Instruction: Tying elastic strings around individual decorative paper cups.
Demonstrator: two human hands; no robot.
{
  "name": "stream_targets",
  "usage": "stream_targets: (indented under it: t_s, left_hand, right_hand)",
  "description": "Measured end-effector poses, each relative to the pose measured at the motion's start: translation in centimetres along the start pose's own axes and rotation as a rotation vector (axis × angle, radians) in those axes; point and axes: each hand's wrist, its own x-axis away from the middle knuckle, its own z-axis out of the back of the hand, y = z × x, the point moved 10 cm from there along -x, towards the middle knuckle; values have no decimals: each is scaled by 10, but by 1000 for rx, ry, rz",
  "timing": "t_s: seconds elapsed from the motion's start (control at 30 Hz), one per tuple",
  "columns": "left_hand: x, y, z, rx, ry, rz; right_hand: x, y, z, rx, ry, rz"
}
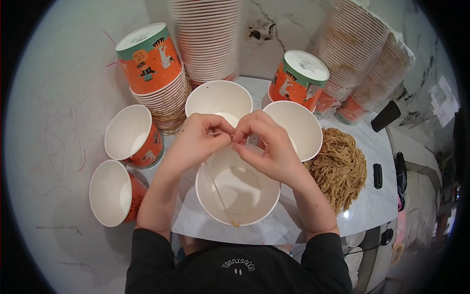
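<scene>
A white-lined paper bucket (pixel 268 193) stands in front of me with its mouth up. Over its far rim, my left hand (pixel 198 139) and my right hand (pixel 268 139) meet with fingertips pinched together. Between them is a thin tan string (pixel 214 182), which hangs from the fingers across the bucket's mouth to the near rim. The exact spot where the fingertips grip it is partly hidden by the fingers. Right of my right forearm lies a thick bundle of tan strings (pixel 342 169).
Open buckets stand behind (pixel 215 93), at right (pixel 306 127) and at left (pixel 129 130). Another bucket (pixel 110 191) sits near left. Upside-down orange-and-green stacks (pixel 154 63) and tall wrapped stacks (pixel 208 39) line the back. A black cup (pixel 386 116) and small black object (pixel 377 175) are right.
</scene>
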Motion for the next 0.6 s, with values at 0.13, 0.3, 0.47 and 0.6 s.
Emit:
stream_targets:
  t_s: [0.13,0.3,0.47,0.6]
  left_hand:
    - [-4,-10,3,132,20,35]
    - [-5,-7,1,150,-4,48]
    - [-4,-7,5,151,24,59]
    - [-7,-11,3,57,14,33]
  right_hand:
    - [2,-3,-3,109,9,2]
    - [1,5,-4,111,76,-15]
    - [1,3,-1,178,85,-12]
    - [1,4,-3,159,101,-20]
